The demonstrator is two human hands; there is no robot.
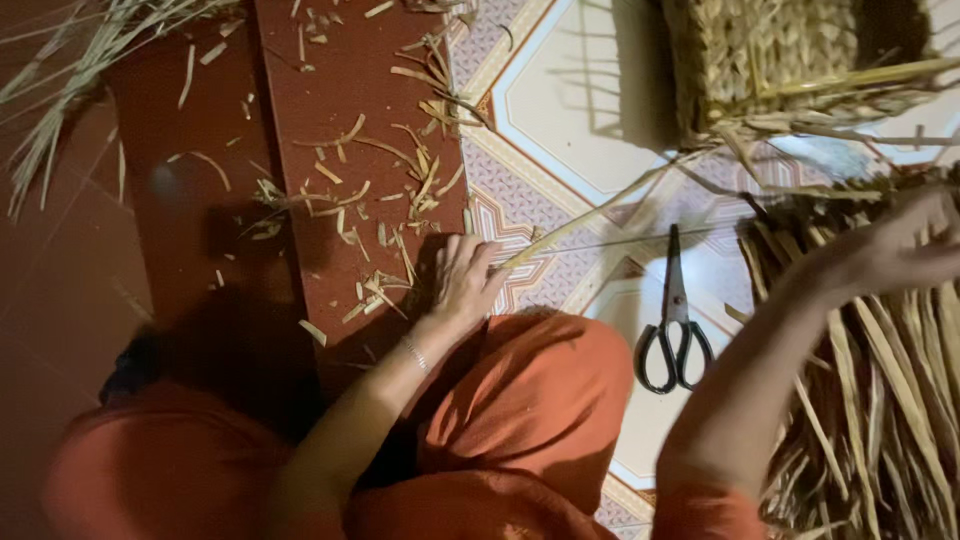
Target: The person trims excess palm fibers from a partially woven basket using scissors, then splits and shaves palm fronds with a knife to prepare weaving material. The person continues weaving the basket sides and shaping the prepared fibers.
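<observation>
Nearest to the camera are the person's knees in orange cloth, folded on the floor. Both forearms go out over them.

The left hand rests on the floor beside the knee, at the border where the dark red floor meets the patterned tiles. Its fingers are curled and closed on the near end of a long straw strand. It seems to hold this end low against the floor so that the strand stays stretched. A thin bracelet is on the wrist.

A pair of black-handled scissors lies on the tiles between the two arms, blades shut and pointing away, easy to reach for either hand.

The right hand is raised over a thick pile of dried straw strips at the right edge of the floor. The picture is blurred there, so I cannot tell if the fingers are spread or closed on a strip.

Short straw scraps are scattered on the red floor beyond the left hand, probably cut ends.

Farthest, at the top edge, stands a woven straw basket, with loose strands sticking out. The long strand runs toward it.
</observation>
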